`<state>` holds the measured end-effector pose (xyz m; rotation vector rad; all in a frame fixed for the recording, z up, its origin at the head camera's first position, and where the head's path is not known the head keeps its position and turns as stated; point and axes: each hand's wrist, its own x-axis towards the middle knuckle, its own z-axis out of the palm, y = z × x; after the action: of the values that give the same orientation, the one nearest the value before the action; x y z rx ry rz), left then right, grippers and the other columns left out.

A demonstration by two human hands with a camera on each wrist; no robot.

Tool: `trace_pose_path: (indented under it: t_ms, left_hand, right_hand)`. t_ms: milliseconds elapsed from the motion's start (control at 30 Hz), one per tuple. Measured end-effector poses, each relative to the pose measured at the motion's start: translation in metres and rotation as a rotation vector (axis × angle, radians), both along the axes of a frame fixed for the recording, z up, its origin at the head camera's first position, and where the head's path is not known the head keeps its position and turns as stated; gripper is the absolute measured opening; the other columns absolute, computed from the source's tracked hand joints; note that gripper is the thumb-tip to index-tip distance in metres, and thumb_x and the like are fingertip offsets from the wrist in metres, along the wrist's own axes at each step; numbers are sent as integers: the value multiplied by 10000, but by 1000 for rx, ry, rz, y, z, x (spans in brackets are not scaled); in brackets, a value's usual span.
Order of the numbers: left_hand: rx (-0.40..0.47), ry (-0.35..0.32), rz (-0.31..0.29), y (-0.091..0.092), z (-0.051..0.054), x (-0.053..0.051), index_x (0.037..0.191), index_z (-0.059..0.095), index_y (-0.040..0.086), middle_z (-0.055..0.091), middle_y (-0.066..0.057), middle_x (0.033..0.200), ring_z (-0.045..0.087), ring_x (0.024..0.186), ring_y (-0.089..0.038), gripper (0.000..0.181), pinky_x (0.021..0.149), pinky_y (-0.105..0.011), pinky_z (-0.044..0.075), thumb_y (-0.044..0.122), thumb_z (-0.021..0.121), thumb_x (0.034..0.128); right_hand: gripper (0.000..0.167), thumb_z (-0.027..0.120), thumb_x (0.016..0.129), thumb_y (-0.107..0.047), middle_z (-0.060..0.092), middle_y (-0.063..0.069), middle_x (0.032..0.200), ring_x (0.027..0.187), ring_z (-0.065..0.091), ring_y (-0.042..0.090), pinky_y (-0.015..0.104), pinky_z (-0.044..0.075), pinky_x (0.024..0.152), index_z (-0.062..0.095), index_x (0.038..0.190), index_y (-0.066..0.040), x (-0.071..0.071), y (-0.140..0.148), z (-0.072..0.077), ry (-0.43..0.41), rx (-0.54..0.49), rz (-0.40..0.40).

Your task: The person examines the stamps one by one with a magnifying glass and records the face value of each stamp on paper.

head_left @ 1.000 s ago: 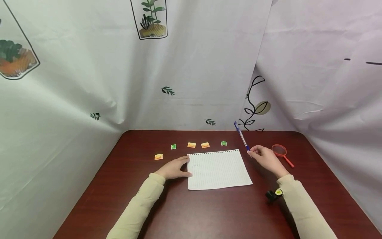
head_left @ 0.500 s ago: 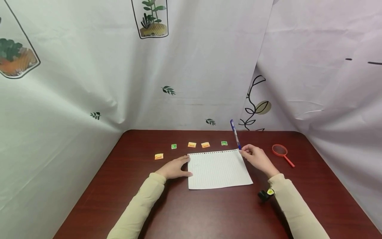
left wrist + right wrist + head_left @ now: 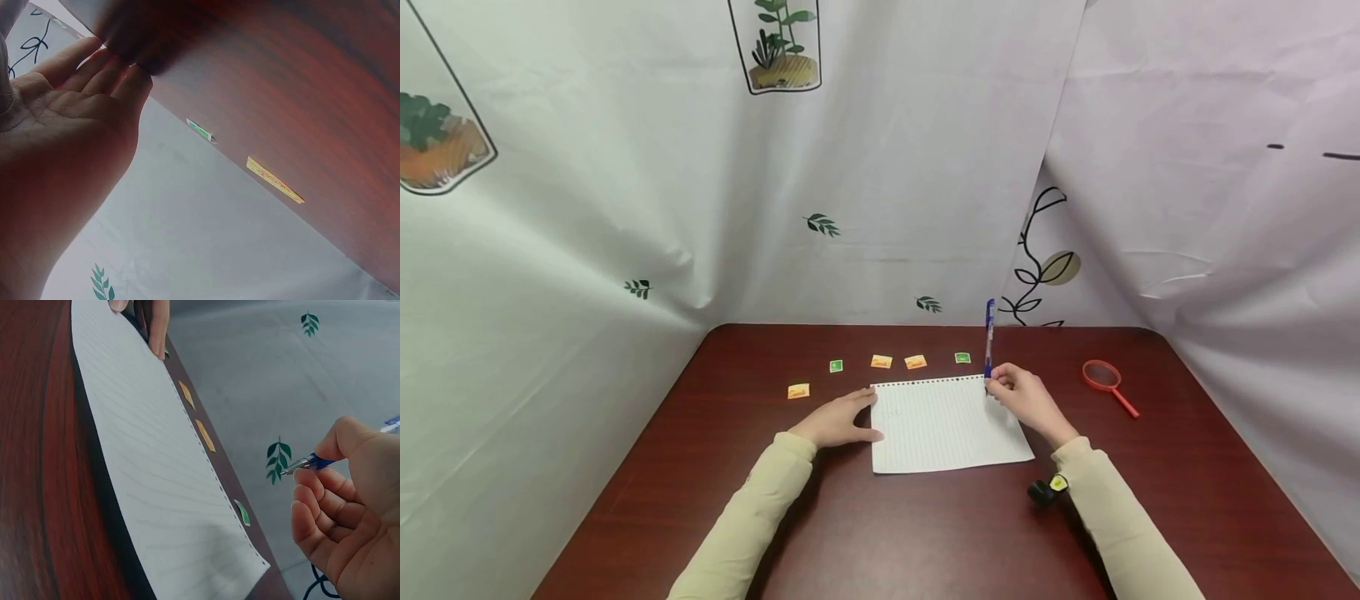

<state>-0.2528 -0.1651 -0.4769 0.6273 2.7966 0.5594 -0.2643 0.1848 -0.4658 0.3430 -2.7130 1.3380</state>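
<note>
A lined sheet of paper (image 3: 943, 429) with a punched top edge lies on the table, bearing faint marks near its upper left. On its left edge rests my left hand (image 3: 838, 422), fingers extended and thumb apart. Between thumb and fingertips my right hand (image 3: 1028, 402) pinches a blue pen (image 3: 989, 333), held nearly upright over the sheet's upper right part. The right wrist view shows the pen's metal tip (image 3: 297, 466) bare and pointing away from the fingers; it appears apart from the paper. In the left wrist view the palm of my left hand (image 3: 75, 119) shows.
Beyond the paper lie several small stamps, orange ones such as this orange stamp (image 3: 915, 362) and green ones such as this green stamp (image 3: 962, 357). A red magnifying glass (image 3: 1102, 376) lies at the right. A white patterned curtain (image 3: 880, 167) hangs behind the dark red table (image 3: 917, 542).
My right hand has moved left with the pen, from beside the paper to over its upper right part. The pen has turned more upright. My left hand has stayed in place.
</note>
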Motion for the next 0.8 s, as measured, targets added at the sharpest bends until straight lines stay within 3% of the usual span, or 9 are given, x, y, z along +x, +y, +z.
trace_pose_path:
  t_ms: [600, 800]
  left_hand:
    - [5, -9, -6, 0, 0, 0, 1510, 448, 19, 382, -141, 1585, 361, 1461, -294, 833, 1135, -443, 366, 445, 772, 871]
    - [12, -9, -6, 0, 2, 2, 1505, 454, 13, 387, -143, 1582, 367, 1458, -298, 828, 1131, -447, 370, 439, 774, 870]
  right_hand:
    - [56, 608, 890, -107, 664, 13, 765, 691, 589, 146, 284, 482, 628, 608, 929, -68, 0, -40, -6, -60, -95, 71]
    - [26, 606, 855, -111, 630, -11, 702, 658, 566, 139, 269, 447, 593, 589, 860, -94, 1, -61, -9, -81, -151, 50]
